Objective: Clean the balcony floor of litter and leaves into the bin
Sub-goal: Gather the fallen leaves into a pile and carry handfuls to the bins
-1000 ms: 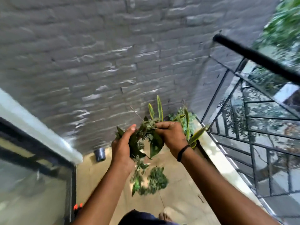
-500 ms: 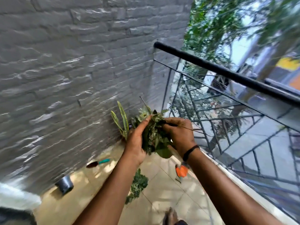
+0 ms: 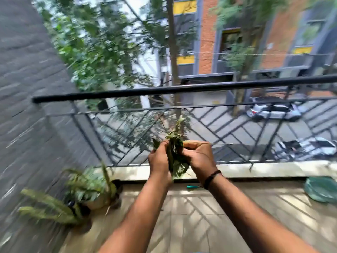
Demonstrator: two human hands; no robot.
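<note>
A bunch of green leaves and thin stems [image 3: 175, 152] is pressed between both my hands at chest height, in front of the railing. My left hand [image 3: 159, 160] closes on its left side and my right hand [image 3: 199, 159], with a dark band on the wrist, on its right side. One thin twig sticks out to the right. A green rounded thing [image 3: 321, 189], maybe a bag or bin, lies on the tiled floor [image 3: 200, 216] at the far right, only partly in view.
A black metal railing [image 3: 182, 90] runs across ahead, above a pale ledge [image 3: 264, 169]. Potted plants [image 3: 87, 189] stand at the left by the grey brick wall [image 3: 27, 106]. A teal-handled tool [image 3: 194, 187] lies on the floor under my right wrist. Street and cars lie below.
My view has swung right, from the brick wall to the railing and street. Both hands keep the leaf bunch, now squeezed tighter. The leaf pile on the floor has left the view.
</note>
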